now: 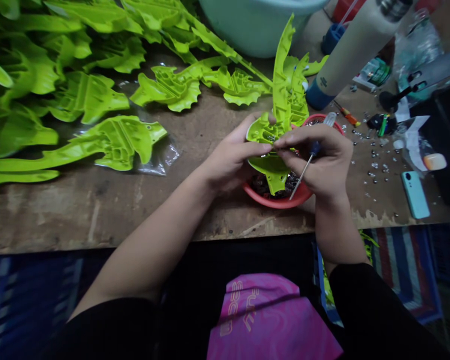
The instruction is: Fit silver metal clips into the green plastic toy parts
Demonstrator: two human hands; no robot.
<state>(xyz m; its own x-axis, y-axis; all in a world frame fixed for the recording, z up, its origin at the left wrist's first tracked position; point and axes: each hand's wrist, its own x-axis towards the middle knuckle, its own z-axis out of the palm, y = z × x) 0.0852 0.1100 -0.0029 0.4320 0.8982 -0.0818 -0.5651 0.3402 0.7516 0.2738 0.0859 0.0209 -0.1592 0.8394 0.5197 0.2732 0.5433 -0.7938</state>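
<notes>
My left hand (230, 155) grips a lime-green moulded plastic shell (282, 107) with ribs inside and a long tapering tail, holding it over a red bowl (281, 202). Between the fingers and palm of my right hand (318, 155) is a screwdriver (303, 176); its clear handle points up and its thin shaft slants down to the left. My right thumb and fingertips are pinched together at the shell's inner side, near my left thumb. Whether they pinch something small is hidden. Small dark and shiny pieces lie in the bowl.
Many similar green shells (101, 140) are spread over the left of the wooden table (60, 215). Behind stand a pale green tub (255, 30) and a white bottle (345, 50). On the right are an orange-handled screwdriver (348, 116), scattered shiny bits (375, 165) and a turquoise phone (415, 195).
</notes>
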